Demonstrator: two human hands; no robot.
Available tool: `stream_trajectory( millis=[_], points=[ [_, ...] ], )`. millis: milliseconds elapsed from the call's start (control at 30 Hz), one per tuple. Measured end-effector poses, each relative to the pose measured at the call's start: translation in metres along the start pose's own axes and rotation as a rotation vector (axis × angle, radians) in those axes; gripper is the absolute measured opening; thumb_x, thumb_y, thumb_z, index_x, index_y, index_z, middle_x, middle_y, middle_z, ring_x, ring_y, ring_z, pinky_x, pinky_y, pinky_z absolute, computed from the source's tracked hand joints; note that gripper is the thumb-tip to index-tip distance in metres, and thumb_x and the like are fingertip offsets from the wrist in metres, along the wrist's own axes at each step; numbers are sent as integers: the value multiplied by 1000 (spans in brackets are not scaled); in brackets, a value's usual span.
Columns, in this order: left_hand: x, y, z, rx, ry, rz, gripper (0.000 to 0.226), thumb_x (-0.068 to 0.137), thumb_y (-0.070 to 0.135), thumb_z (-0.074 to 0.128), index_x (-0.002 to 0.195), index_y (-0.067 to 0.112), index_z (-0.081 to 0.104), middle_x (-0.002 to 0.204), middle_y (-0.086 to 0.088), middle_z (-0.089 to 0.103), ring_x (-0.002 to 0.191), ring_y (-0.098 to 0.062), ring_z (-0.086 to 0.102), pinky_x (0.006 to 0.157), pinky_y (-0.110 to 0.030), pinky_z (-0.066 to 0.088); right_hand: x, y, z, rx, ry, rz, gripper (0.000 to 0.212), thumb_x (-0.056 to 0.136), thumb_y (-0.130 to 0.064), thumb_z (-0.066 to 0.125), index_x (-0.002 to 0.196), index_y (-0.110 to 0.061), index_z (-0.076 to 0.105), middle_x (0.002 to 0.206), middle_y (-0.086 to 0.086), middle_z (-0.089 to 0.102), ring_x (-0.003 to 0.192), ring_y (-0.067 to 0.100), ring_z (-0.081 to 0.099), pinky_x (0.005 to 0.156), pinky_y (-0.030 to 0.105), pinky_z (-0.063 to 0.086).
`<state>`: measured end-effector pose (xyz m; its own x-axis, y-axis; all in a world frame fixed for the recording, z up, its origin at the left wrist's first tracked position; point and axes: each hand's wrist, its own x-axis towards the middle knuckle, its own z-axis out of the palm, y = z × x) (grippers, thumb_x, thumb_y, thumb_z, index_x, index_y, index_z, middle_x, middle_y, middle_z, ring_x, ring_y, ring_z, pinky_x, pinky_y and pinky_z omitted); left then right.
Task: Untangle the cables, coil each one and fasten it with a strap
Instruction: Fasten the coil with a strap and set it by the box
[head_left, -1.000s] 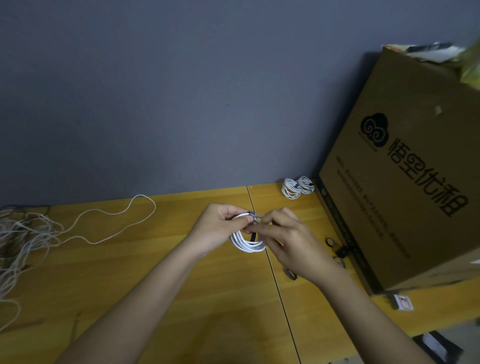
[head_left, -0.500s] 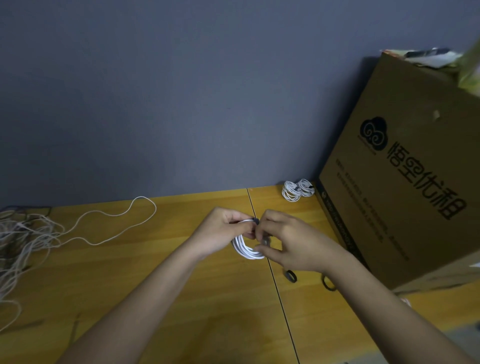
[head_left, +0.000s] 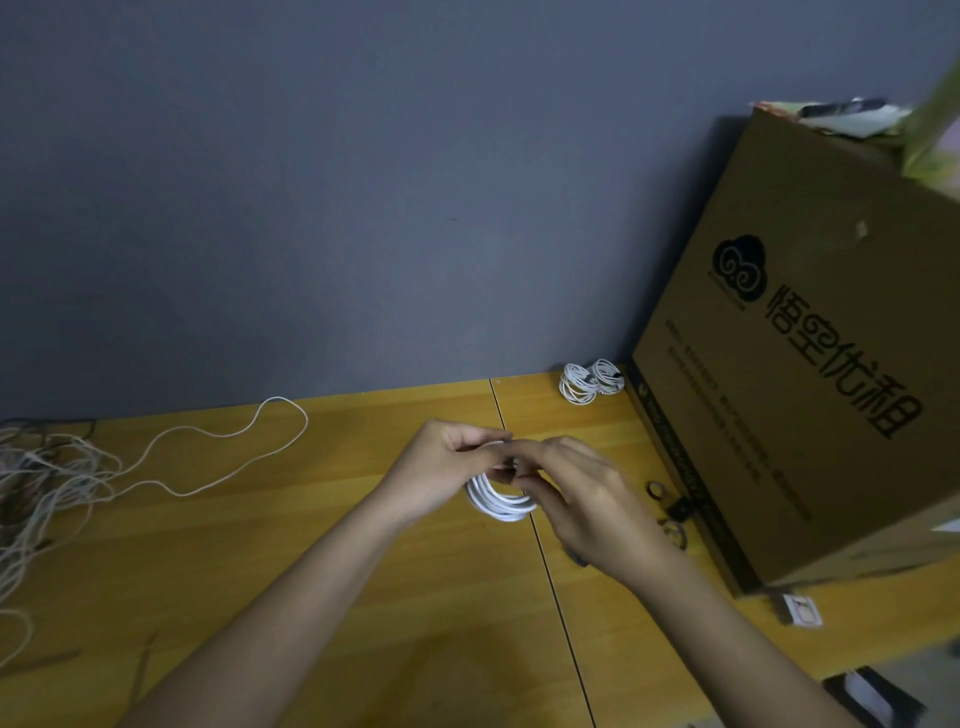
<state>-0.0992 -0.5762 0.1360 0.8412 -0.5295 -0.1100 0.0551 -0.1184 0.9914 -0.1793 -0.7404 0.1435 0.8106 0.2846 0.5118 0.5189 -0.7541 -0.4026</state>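
A small coil of white cable (head_left: 501, 503) hangs between both hands above the wooden table (head_left: 322, 566). My left hand (head_left: 441, 473) grips the coil's top from the left. My right hand (head_left: 582, 493) pinches the same spot from the right, fingers curled around the top of the coil; a strap there is mostly hidden. Two finished white coils (head_left: 589, 382) lie at the table's back by the box. A tangle of white cables (head_left: 47, 478) sits at the far left, with one loose loop (head_left: 234, 441) trailing toward the middle. Several dark straps (head_left: 670, 512) lie near the box.
A large cardboard box (head_left: 789, 364) stands on the right side of the table, against the grey wall (head_left: 363, 182). A small white card (head_left: 800, 610) lies at the box's front corner. A seam (head_left: 550, 582) runs down the tabletop under my hands.
My hands stay on the coil. The right hand has shifted slightly, uncovering the straps by the box. The view has tilted a little.
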Motion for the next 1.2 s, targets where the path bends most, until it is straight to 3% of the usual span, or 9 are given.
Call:
stream_trajectory(
  millis=[200,300,467,633,767,900,1033,1133,1200],
  points=[
    [-4,4,13,110,-75,71,27,92,4,59,81,24,75,69,5,73,66,-3,67,68,-12,46,9,7,-14,-196,45,-166,22,77,9,69,97,0,68,85,6,64,79,24,61,68,32,51],
    [-3,6,14,162,-41,99,21,93,7,57,93,18,75,63,4,70,57,3,54,56,-12,36,14,10,-15,-95,171,-7,15,78,0,73,92,-3,68,84,2,66,79,16,63,68,32,51],
    [-6,8,13,137,-72,129,19,97,14,54,94,22,71,65,9,68,71,-11,50,63,-24,34,15,9,-6,158,283,355,28,79,-10,76,92,-29,61,80,-21,64,83,-3,63,73,11,47],
    [-9,11,9,233,-124,187,22,100,19,50,92,27,69,72,11,68,66,-7,47,59,-19,35,21,2,-4,294,314,473,36,80,-10,74,87,-41,58,82,-19,67,80,1,65,72,17,50],
    [-7,12,3,274,-131,167,19,99,16,51,96,19,70,75,10,68,68,-12,48,61,-26,36,26,2,-2,279,269,523,32,80,-8,73,79,-37,59,79,-17,65,77,-3,61,67,8,43],
    [-12,6,6,173,-139,73,33,95,17,58,127,21,53,92,1,73,83,-9,65,78,-26,47,19,4,5,124,140,530,21,81,0,68,86,-20,69,87,-13,59,80,-7,53,68,6,37],
    [-11,9,2,145,-74,111,31,94,21,61,117,33,45,83,2,74,67,-8,55,58,-18,40,11,1,-1,31,266,422,19,83,5,67,90,-11,72,93,-8,62,83,-3,56,74,7,41],
    [-6,11,0,131,-51,104,28,94,21,61,115,31,45,83,0,74,65,-9,54,56,-16,39,10,-4,-8,-7,407,253,20,84,8,59,93,-5,71,96,0,66,93,11,62,83,20,47],
    [-3,10,1,106,-54,104,27,94,19,61,112,31,46,82,-1,74,68,-9,58,59,-18,41,10,-8,-8,-7,338,191,14,87,-4,62,95,-6,72,97,-1,68,94,13,62,86,19,45]
  ],
)
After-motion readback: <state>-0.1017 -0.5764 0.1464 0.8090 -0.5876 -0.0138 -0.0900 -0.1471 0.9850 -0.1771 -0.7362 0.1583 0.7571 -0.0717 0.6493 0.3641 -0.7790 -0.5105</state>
